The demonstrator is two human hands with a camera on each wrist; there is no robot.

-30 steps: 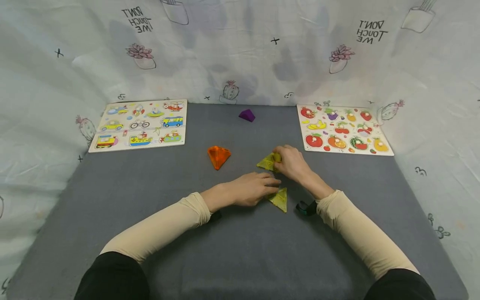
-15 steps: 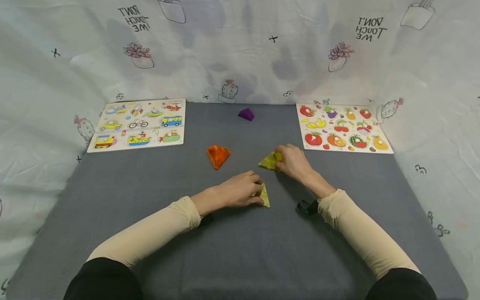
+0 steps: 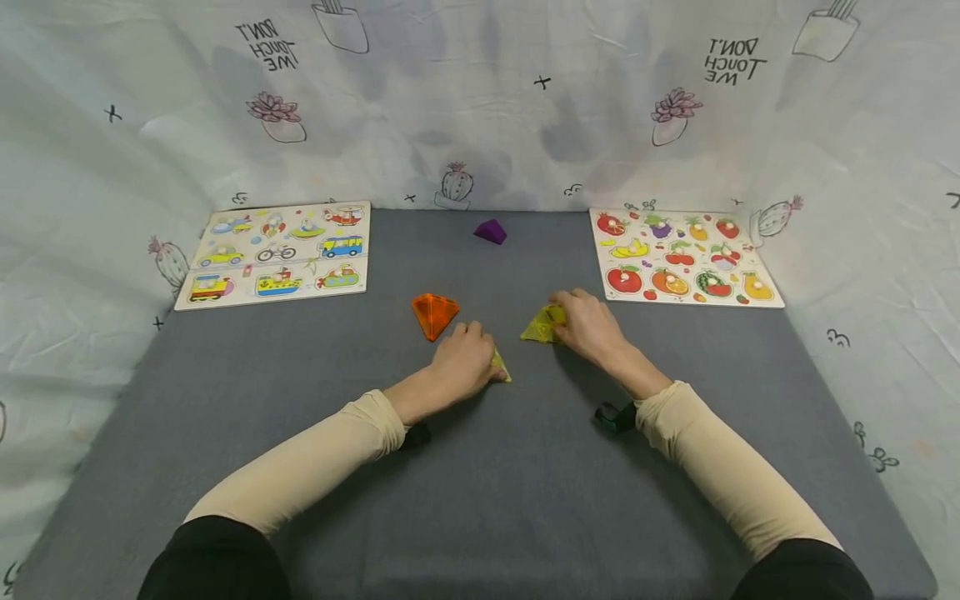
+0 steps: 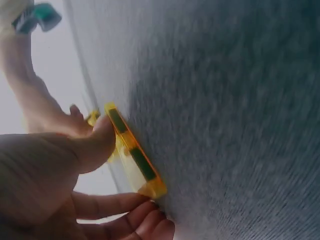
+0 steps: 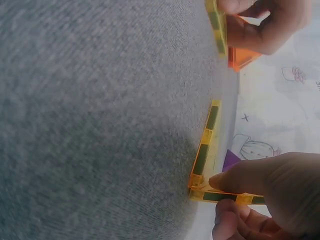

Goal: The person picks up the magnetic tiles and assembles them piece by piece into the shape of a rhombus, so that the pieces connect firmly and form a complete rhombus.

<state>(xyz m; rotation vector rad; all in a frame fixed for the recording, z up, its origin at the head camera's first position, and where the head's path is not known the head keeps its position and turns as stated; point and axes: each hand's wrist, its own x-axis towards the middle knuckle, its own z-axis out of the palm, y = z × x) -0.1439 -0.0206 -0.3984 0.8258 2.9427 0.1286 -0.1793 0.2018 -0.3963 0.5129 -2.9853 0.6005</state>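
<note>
Between its thumb and fingers my left hand (image 3: 463, 360) pinches a yellow translucent triangular magnetic tile (image 4: 132, 152); dark magnet strips show along its edge. To the right, my right hand (image 3: 591, 327) grips one of two yellow magnetic tiles (image 3: 538, 325). In the right wrist view these tiles meet at a corner, one flat tile (image 5: 205, 147) standing out at an angle from the one under my thumb. A gap separates the left tile from the right pair. Just beyond my left hand sits an orange pyramid (image 3: 434, 317) of similar tiles.
At the back of the grey table (image 3: 480, 500) lies a purple pyramid (image 3: 491, 232). A vehicle puzzle board (image 3: 277, 254) lies back left, a fruit puzzle board (image 3: 686, 257) back right. A printed white curtain (image 3: 480, 100) encloses the far side. A dark strap (image 3: 615, 417) is at my right wrist.
My left hand has pulled its yellow tile away from beside my right hand, leftward and then farther forward, close to the orange pyramid. My right hand has stayed nearly still, its tiles tilting slightly.
</note>
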